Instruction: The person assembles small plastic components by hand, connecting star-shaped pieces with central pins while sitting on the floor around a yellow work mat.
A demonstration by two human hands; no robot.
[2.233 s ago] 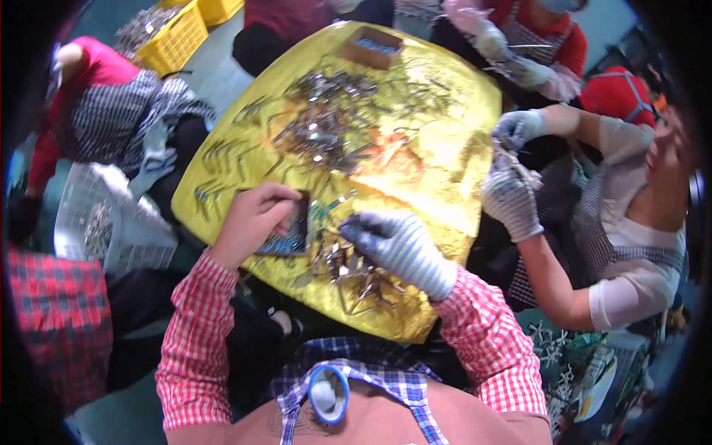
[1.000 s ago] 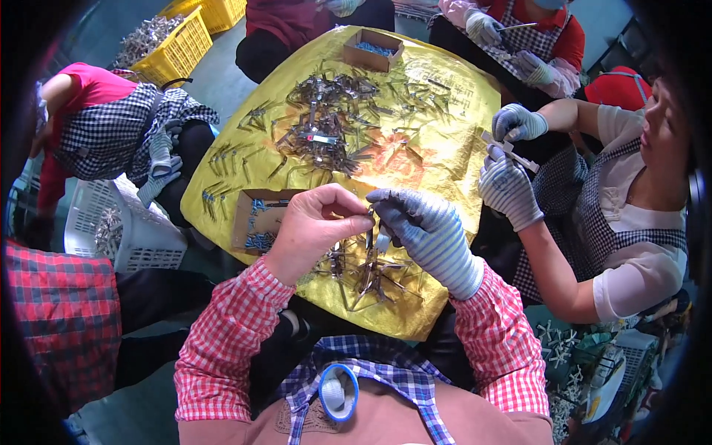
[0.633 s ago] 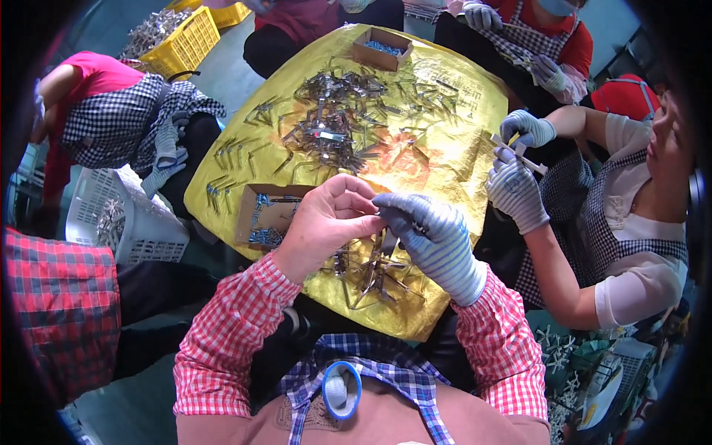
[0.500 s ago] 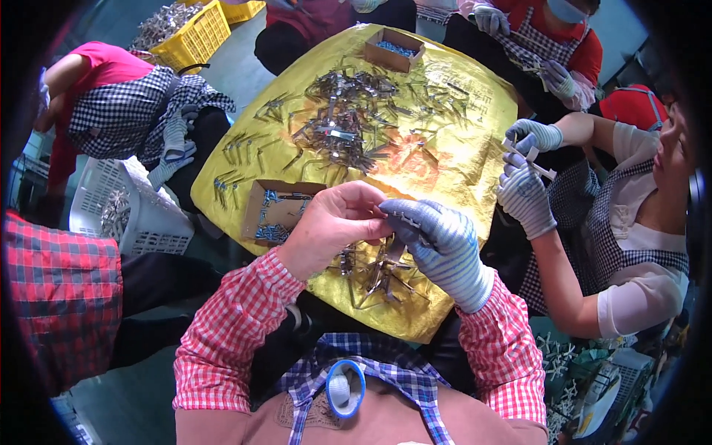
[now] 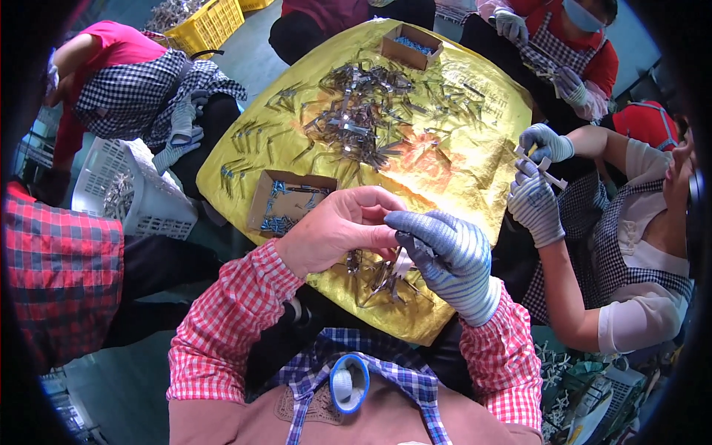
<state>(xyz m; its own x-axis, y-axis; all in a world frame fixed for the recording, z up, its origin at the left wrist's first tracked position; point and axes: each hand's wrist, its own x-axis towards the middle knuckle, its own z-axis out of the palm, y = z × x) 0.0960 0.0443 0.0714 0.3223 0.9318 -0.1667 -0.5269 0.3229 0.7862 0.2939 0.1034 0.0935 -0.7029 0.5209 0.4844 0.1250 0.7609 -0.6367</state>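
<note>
My bare left hand is closed in a pinch, fingertips meeting those of my right hand over the yellow covering. Whatever lies between its thumb and fingers is hidden. My right hand, in a striped grey-and-white glove, is curled round a flat shiny metal piece, which shows below its fingers. Just beyond my left hand stands a cardboard box holding small blue screws. Beneath my hands lies a small heap of thin metal parts.
A bigger pile of metal parts covers the middle of the yellow surface. At its far edge is a second cardboard box. Co-workers sit around; one gloved person at right holds white pieces. A white basket stands at left, a yellow crate beyond.
The whole view has shifted slightly, with the surroundings moving a little right. My hands stay together; the metal piece under my right hand has tilted and now catches bright light.
</note>
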